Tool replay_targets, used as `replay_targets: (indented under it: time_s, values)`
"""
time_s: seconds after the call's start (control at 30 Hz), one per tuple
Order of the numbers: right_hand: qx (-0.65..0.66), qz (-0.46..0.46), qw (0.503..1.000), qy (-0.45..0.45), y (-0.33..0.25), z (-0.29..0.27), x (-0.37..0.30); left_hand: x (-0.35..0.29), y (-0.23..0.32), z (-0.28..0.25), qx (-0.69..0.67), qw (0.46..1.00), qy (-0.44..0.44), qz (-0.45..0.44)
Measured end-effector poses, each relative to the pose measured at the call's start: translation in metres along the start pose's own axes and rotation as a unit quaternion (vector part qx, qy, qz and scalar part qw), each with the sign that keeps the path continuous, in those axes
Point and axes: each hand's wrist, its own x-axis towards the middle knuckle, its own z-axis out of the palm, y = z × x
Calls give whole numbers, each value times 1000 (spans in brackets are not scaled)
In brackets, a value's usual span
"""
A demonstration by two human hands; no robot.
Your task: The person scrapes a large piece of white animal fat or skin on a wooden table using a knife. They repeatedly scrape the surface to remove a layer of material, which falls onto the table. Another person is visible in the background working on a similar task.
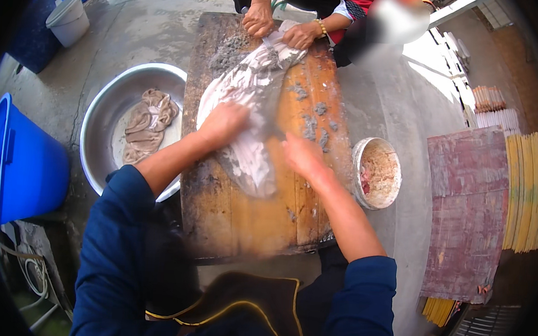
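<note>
Head view: my left hand (225, 126) is on the pale sheet (224, 91) atop the board (207, 226), my blurred right hand (302, 154) apart; I can't tell their grips. Pulling against the co-worker's hand (300, 35) could tear it.

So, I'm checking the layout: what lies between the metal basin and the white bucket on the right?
In the head view, a wooden board lies between the metal basin and the white bucket, with a pale limp sheet on it.
</note>
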Motion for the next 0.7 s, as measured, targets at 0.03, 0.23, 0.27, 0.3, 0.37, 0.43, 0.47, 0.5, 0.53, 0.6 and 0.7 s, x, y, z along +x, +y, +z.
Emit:
replay_targets:
  time_s: [0.03,0.23,0.27,0.3,0.37,0.43,0.47,0.5,0.53,0.6,0.7]
  values:
    - [-8,-9,1000,7,4,-2,0,1,-2,-1,6,1000,-3,4]
    - [-13,-17,1000,7,-15,2,10,-1,-2,5,1,997,-5,81]
    - [-23,-23,999,6,-19,5,13,-1,-2,2,10,995,-6,95]
    - [-10,-12,1000,0,-20,5,12,0,-2,0,9,996,-17,84]
    - [15,11,1000,-13,-21,6,11,7,0,-7,-5,996,-68,64]
    - [-33,15,999,-22,-10,3,15,13,6,-12,-31,995,-87,49]
    - [-59,11,998,-23,-5,-4,20,12,2,-11,-24,994,-102,39]
    - [-35,6,999,8,9,-9,25,14,-1,-6,-19,992,-117,32]
    - [-44,15,999,10,17,-7,25,15,-3,0,-14,991,-131,27]
    - [-59,32,998,20,28,-10,26,14,-3,10,-10,992,-121,23]
    - [-59,27,998,6,21,-12,17,3,-11,14,-22,997,-73,25]
